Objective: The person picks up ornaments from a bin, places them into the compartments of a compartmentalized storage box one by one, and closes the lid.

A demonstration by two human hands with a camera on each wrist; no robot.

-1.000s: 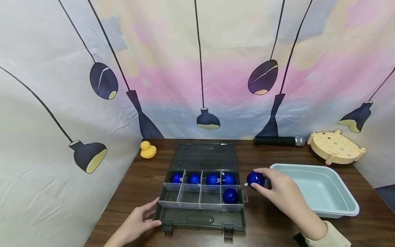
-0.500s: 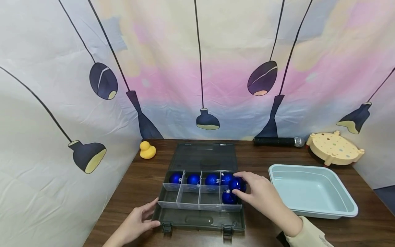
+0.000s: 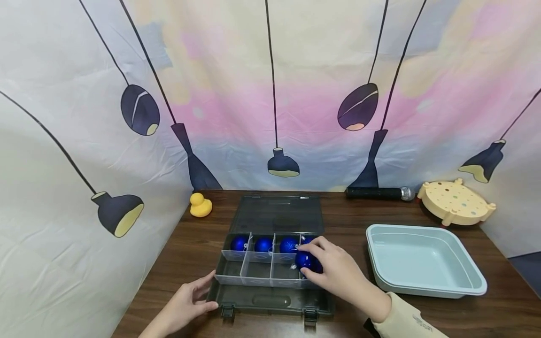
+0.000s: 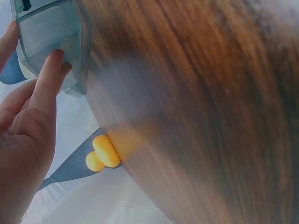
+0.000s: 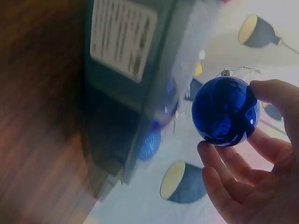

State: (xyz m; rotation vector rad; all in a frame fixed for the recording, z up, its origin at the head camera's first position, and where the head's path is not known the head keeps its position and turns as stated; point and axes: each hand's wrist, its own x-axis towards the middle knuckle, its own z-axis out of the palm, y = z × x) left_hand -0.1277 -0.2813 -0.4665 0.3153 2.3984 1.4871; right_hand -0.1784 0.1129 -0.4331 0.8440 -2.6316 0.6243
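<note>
My right hand (image 3: 338, 267) pinches a shiny blue Christmas bauble (image 5: 226, 111) between thumb and fingers. In the head view it hangs over the right part of a dark see-through compartment box (image 3: 272, 300) with its lid laid back. The bauble's silver cap and wire loop show in the right wrist view. Blue baubles (image 3: 264, 244) sit one to a compartment along the back row. A bauble in the front right compartment is mostly hidden behind my right hand. My left hand (image 3: 186, 300) touches the box's left side with extended fingers (image 4: 46, 81), thumb near the front corner.
A pale blue basin (image 3: 427, 263) stands right of the box. Along the back lie a microphone (image 3: 378, 193) and a cream, dotted round piece with stubby feet (image 3: 456, 203). A yellow rubber duck (image 3: 200, 205) sits at the back left. A printed cloth hangs behind the table.
My right hand has carried the bauble leftward from beside the basin to over the box's right compartments. My left hand has stayed at the box's left side.
</note>
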